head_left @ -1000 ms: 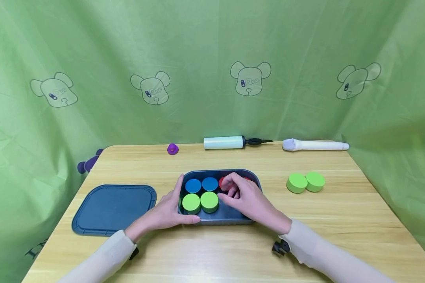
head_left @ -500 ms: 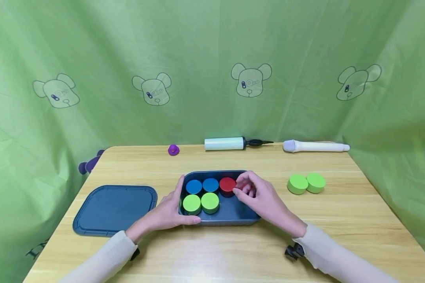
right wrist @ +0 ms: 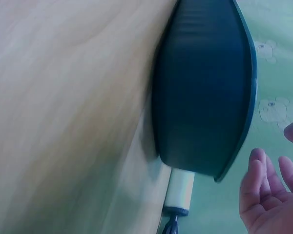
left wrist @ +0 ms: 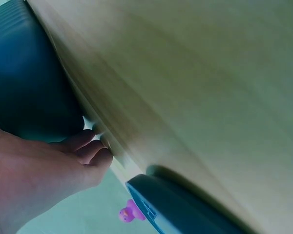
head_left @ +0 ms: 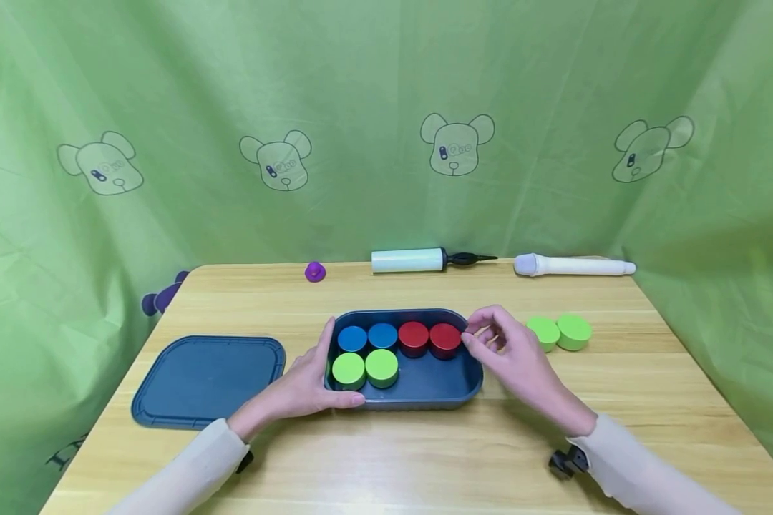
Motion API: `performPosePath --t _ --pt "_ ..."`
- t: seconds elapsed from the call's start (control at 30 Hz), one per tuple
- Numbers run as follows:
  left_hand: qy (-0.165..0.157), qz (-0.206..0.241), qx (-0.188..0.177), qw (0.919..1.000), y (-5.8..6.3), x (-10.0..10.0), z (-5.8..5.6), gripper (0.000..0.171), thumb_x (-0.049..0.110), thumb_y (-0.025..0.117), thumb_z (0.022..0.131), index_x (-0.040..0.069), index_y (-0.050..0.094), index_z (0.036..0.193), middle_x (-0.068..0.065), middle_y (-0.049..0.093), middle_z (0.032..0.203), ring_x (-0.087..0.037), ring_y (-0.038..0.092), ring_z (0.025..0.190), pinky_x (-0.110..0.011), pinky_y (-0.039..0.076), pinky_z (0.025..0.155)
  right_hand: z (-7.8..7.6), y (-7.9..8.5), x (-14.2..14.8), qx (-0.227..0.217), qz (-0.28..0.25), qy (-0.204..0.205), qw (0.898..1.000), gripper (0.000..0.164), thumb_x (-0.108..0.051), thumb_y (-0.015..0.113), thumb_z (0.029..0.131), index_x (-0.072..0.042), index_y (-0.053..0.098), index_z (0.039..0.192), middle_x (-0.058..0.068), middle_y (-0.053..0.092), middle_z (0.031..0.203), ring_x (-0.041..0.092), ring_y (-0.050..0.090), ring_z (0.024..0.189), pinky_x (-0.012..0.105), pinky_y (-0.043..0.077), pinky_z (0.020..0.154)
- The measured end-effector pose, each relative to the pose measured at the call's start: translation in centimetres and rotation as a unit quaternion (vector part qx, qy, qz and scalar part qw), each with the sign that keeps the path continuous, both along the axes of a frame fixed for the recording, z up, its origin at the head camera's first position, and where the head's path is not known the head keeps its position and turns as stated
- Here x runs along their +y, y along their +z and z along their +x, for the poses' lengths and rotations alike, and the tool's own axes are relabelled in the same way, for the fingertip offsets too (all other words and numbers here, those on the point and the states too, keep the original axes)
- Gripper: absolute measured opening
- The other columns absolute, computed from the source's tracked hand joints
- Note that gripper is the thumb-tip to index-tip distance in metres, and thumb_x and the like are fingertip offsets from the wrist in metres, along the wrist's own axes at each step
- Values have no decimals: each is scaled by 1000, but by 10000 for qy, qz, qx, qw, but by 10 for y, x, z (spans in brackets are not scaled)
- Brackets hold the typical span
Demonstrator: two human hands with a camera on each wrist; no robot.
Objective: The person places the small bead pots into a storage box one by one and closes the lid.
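Note:
A dark blue plastic box (head_left: 438,390) stands on the wooden table. My left hand (head_left: 305,383) holds its left end, thumb along the front wall and fingers at the side; the left wrist view shows those fingers curled against the wall. In the back row are two blue discs (head_left: 383,336) and two red discs (head_left: 445,339). Two thick green discs (head_left: 381,367) sit in front of the blue ones. Just past the box's right end, my right hand (head_left: 518,354) hovers with loosely bent fingers and holds nothing.
Two more green discs (head_left: 574,332) lie to the right, one partly behind my right hand. A dark blue lid (head_left: 209,381) lies at the left. Along the back edge are a purple duck (head_left: 315,272), a hand pump (head_left: 409,260) and a white wand (head_left: 573,265).
My right hand has moved right, from over the box's back row to beyond its right end, uncovering both red discs. My left hand stays in place on the box.

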State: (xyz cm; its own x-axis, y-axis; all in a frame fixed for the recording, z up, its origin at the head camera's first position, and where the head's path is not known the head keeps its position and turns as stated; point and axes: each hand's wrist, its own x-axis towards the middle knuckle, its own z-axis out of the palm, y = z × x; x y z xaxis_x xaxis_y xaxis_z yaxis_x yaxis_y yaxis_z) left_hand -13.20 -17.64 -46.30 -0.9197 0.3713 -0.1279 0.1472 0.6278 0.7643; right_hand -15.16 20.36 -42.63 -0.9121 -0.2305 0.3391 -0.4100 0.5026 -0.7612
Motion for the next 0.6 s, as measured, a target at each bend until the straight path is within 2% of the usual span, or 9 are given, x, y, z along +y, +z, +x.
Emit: performPosePath --t 0.13,0.3,0.6 --pt "-13 5 -5 10000 0 0 0 139 55 91 87 19 -10 176 -19 19 179 -50 26 158 -78 28 118 1 3 11 141 -113 -190 9997 19 -13 77 104 -5 67 119 2 74 101 21 64 84 21 49 67" --pt "-10 5 -26 10000 0 -1 0 139 55 90 87 24 -12 176 -19 19 178 -49 26 158 -77 28 118 1 7 27 324 -152 -382 9986 19 -13 77 104 -5 68 120 4 75 101 17 62 81 19 47 64" --pt "-38 7 27 10000 0 0 -1 139 56 90 87 24 -12 176 -19 20 178 -48 28 158 -76 30 118 2 11 56 475 127 -829 9953 20 -16 77 105 -9 69 122 4 71 102 13 62 81 19 47 64"
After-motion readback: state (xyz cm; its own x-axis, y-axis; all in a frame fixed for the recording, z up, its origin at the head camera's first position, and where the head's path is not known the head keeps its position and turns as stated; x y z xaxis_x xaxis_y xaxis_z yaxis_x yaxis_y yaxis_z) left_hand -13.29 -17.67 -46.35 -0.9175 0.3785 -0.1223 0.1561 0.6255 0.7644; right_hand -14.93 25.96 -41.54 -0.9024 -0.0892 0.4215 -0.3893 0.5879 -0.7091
